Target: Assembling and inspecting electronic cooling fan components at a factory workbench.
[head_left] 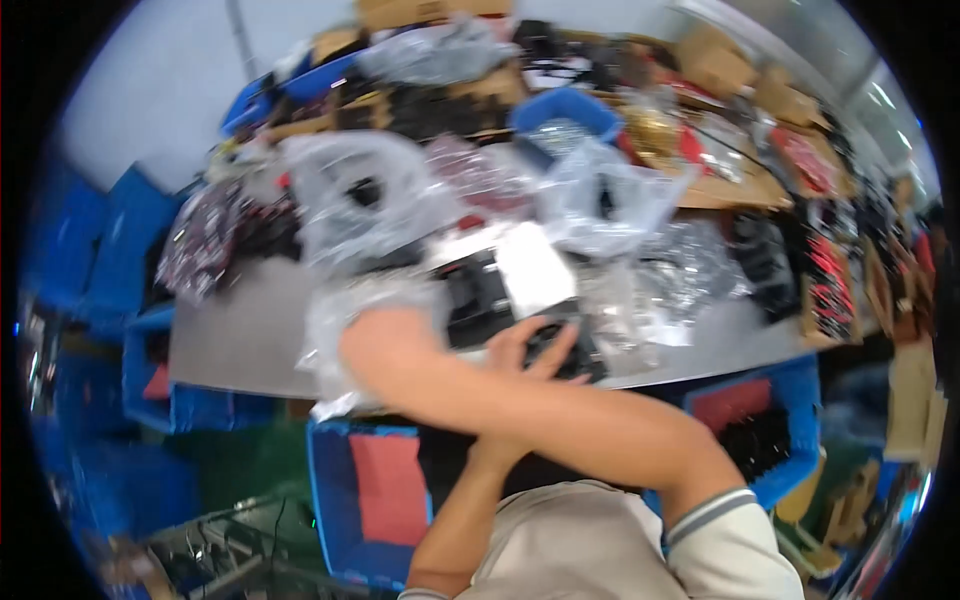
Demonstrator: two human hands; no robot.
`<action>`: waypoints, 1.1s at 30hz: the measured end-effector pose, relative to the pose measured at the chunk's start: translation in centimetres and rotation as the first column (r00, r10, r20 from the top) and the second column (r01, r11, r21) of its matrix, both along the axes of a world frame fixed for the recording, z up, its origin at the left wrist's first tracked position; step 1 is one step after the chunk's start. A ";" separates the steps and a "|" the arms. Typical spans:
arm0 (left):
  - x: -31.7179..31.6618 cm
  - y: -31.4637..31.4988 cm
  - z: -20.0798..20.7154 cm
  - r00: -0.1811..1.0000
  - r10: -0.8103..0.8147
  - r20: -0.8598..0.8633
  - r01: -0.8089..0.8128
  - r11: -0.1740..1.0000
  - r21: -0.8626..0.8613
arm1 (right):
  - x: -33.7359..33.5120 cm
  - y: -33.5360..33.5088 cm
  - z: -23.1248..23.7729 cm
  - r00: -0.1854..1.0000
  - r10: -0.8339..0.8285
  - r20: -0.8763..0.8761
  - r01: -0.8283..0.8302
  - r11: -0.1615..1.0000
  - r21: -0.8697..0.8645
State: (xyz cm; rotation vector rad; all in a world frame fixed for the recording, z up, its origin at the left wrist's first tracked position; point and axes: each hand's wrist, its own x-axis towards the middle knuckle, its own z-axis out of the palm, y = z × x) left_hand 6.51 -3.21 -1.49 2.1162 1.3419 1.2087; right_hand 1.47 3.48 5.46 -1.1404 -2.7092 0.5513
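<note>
My arms cross over the table's front edge, the right one on top. My left hand (515,350) is at a black plastic part (548,342), its thumb and fingers curved round it and closed on it. Against it lies a black tray-like piece (475,295) with a white sheet (533,270) beside it. My right hand (385,335) reaches left to a clear plastic bag (325,320). Blur and the bag hide its fingers, so I cannot make out what it grips.
Behind stand more plastic bags (360,195) and a blue bin (565,110) with small clear pieces. Below the table edge are a blue crate with a red liner (318,500) and a crate of black parts (805,420). Cardboard boxes (715,60) line the back.
</note>
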 end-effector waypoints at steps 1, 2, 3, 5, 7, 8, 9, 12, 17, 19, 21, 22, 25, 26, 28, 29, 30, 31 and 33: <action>0.2 0.2 0.3 0.998 -0.058 -0.017 0.058 0.998 0.002 | 0.9 1.0 -1.1 0.996 -0.023 -0.086 0.025 0.999 0.029; 0.2 0.1 0.9 0.994 -0.064 -0.083 0.062 0.998 -0.026 | 2.2 1.8 -0.5 0.997 0.025 -0.070 -0.023 0.999 0.029; 0.5 0.2 0.7 0.998 -0.066 -0.004 0.066 0.998 -0.024 | 3.0 2.2 0.2 0.998 0.042 -0.039 -0.040 0.998 0.043; 0.1 0.0 0.9 0.999 -0.028 -0.017 0.028 1.000 -0.002 | 2.6 1.8 -0.3 0.995 0.088 -0.042 -0.084 0.992 0.094; -0.4 0.0 1.1 0.997 -0.002 -0.072 0.003 1.000 0.011 | 1.8 1.5 -0.6 0.995 0.096 -0.016 -0.094 0.992 0.083; -0.6 -0.1 1.3 1.000 0.000 -0.027 -0.001 1.000 -0.023 | 1.5 1.4 -0.7 0.994 0.110 -0.005 -0.110 0.991 0.073; -0.7 -0.2 1.6 0.998 0.011 -0.063 -0.011 1.000 -0.003 | 1.5 1.5 -0.8 0.997 0.079 0.015 -0.080 0.994 0.078; -1.1 -0.4 1.4 0.998 -0.003 -0.060 0.003 1.000 0.000 | 0.9 1.2 -0.7 0.996 0.075 -0.042 -0.076 0.997 -0.009; 0.2 -0.1 1.0 0.998 0.021 -0.065 -0.023 0.999 -0.022 | 3.0 1.1 -1.1 0.973 0.059 -0.225 -0.043 0.996 0.073; 0.6 0.0 1.1 0.997 0.032 -0.075 -0.033 0.999 -0.004 | 3.4 1.3 -1.3 0.979 0.049 -0.200 -0.039 0.998 0.052; 0.4 -0.2 1.2 0.995 0.052 -0.087 -0.053 0.999 -0.008 | 3.3 1.1 -0.8 0.982 0.055 -0.182 -0.051 0.998 0.028; 0.4 -0.3 1.2 0.995 0.054 -0.089 -0.055 0.998 -0.009 | 3.6 1.0 -0.7 0.958 0.060 -0.280 -0.046 0.997 0.055; -0.1 -0.6 0.9 0.998 0.058 -0.039 -0.059 0.997 -0.043 | 6.3 0.2 0.7 0.816 0.114 -0.566 -0.058 0.991 0.117; -0.3 -0.7 0.8 0.999 0.032 0.000 -0.032 0.999 -0.035 | 8.0 -0.1 1.6 0.780 0.085 -0.620 -0.028 0.995 0.101; 0.1 -0.7 -0.4 0.896 0.067 0.439 0.028 0.978 -0.205 | 12.4 -1.3 4.0 0.732 -0.034 -0.680 0.012 0.999 -0.037; 1.1 0.0 -0.5 0.887 0.035 0.461 0.069 0.976 -0.208 | 16.4 -1.7 4.8 0.729 -0.163 -0.665 0.085 0.985 -0.149; 0.8 0.1 0.5 0.967 0.005 0.253 0.027 0.992 -0.121 | 19.0 -2.4 4.6 0.697 -0.246 -0.673 0.157 0.969 -0.190; 0.3 0.0 1.3 1.000 0.007 0.025 -0.006 1.000 -0.025 | 20.8 -3.2 3.9 0.660 -0.318 -0.681 0.216 0.948 -0.234; 0.1 -0.1 1.7 0.999 0.020 0.044 -0.019 1.000 -0.024 | 23.5 -4.7 2.8 0.688 -0.391 -0.612 0.264 0.920 -0.291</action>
